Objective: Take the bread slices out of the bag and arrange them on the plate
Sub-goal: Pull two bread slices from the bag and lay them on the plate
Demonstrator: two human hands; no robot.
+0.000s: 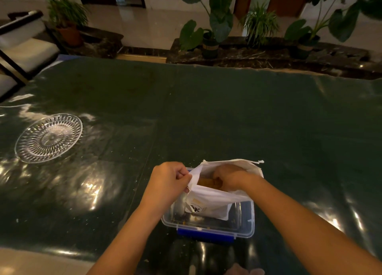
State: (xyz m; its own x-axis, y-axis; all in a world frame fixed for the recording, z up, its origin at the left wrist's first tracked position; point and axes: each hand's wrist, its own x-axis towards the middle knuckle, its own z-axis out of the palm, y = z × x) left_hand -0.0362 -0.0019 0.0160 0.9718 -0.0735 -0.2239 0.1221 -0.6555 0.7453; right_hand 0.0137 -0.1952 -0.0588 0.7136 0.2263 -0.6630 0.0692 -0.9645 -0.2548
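Head view, setting: A person works at a wide dark green table covered with glossy clear film, its far edge running in front of a row of potted plants on a dark stone ledge.
Open room: The tabletop is bare between the hands and the far edge, and to the right; the near edge lies just below the forearms.
Container: A clear rectangular plastic box with blue clips sits near the table's front edge, its long axis running left to right.
Bag: A white plastic bag with a dark printed logo stands in the box, mouth open upward and tilted toward the camera, its torn top edge reaching past the box's far rim.
Bread: Golden-brown bread slices show inside the bag's mouth; their number and which way they lie cannot be told.
Left hand: The left hand is clenched on the bag's left edge, pulling the mouth open.
Right hand: The right hand is sunk into the bag with fingers curled down at the bread; whether it grips a slice cannot be told.
Plate: A round clear cut-glass plate lies flat at the table's left, well apart from the box, with nothing on it.
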